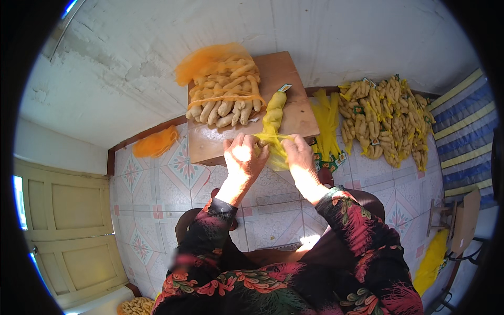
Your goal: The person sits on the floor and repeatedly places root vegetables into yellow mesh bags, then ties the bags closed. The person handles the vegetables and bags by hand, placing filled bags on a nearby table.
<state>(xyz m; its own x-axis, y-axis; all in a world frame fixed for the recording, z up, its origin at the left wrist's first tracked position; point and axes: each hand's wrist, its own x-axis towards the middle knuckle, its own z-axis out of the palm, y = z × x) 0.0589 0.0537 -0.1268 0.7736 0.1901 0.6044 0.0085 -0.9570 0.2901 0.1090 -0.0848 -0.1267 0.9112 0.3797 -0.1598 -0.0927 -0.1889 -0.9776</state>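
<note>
In front of me a narrow yellow net bag (275,114), filled with tan elongated tubers, lies along a low brown table (281,69). A printed tag (284,88) is at its far end. My left hand (244,155) pinches the near, loose end of the netting, and a tuber tip seems to show by its fingers. Across from it, my right hand (302,159) grips the other side of that end, with the netting stretched between the hands. To the left, loose tubers (226,112) spill from the mouth of an orange mesh sack (216,59) on the table.
Several yellow net bags (327,122) with tags hang off the table's right side. Beyond them, filled bags (382,118) are piled on the tiled floor (271,197). An orange mesh bundle (156,141) lies at left. A striped sheet (466,136) and cardboard (466,222) stand at right.
</note>
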